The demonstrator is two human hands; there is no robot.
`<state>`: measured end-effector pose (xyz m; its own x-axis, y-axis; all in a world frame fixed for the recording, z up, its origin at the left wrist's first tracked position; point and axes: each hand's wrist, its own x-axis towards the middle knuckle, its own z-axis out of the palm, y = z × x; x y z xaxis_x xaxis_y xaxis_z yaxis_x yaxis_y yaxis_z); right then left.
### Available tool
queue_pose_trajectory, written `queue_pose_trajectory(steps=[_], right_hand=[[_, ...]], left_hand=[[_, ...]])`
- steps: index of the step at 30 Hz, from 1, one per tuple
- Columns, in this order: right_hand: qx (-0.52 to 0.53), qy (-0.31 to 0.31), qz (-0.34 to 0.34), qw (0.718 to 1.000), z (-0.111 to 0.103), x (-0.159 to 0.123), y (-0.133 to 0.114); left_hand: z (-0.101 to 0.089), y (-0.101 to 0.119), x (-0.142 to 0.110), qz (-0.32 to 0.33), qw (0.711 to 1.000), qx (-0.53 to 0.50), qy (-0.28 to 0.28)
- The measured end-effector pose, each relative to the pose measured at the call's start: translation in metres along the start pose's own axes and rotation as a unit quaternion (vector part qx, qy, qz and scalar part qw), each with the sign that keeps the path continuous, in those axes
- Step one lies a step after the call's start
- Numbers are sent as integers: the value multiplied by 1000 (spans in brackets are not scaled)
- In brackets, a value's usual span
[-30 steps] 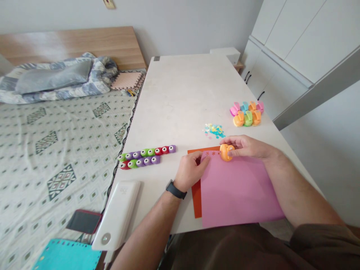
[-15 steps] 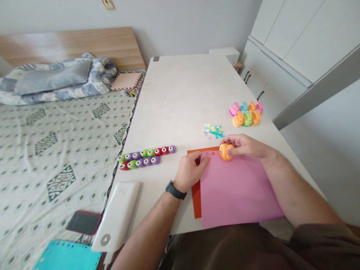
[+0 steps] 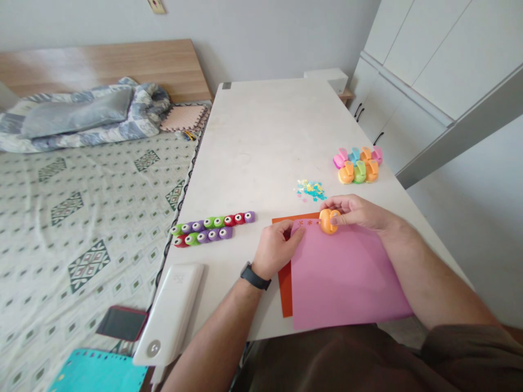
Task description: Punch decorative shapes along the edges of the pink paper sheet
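Note:
My right hand (image 3: 355, 214) is closed round an orange craft punch (image 3: 328, 222), thumb on its near side. The punch sits over the top edge of a pink sheet of paper (image 3: 347, 277). Left of it, a couple of small flower-shaped holes show orange through the pink. My left hand (image 3: 279, 245) pinches the sheet's upper left corner between thumb and fingers. Beneath the pink sheet lies an orange sheet (image 3: 285, 288), showing along the left and top edges. Just beyond the papers is a small pile of punched paper shapes (image 3: 311, 190), mostly blue and yellow.
Several coloured lever punches (image 3: 359, 172) stand at the table's right. Two rows of small round punches (image 3: 208, 233) lie on the left, with a white power bank (image 3: 171, 310) nearer me. A phone (image 3: 122, 322) and a punched teal sheet (image 3: 98, 373) rest on the bed.
The orange punch and my right hand have shifted very slightly to the right along the paper's edge. My left hand stays in place.

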<state>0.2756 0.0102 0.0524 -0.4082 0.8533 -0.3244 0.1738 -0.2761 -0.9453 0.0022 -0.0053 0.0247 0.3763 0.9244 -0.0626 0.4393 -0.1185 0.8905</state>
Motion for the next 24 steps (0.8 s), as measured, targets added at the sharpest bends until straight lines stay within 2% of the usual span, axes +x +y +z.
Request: queue_pose_trajectory(steps=[24], right_hand=[[23, 33, 0, 999, 2, 6, 6]], left_hand=[[1, 0, 0, 10, 1000, 24, 2]])
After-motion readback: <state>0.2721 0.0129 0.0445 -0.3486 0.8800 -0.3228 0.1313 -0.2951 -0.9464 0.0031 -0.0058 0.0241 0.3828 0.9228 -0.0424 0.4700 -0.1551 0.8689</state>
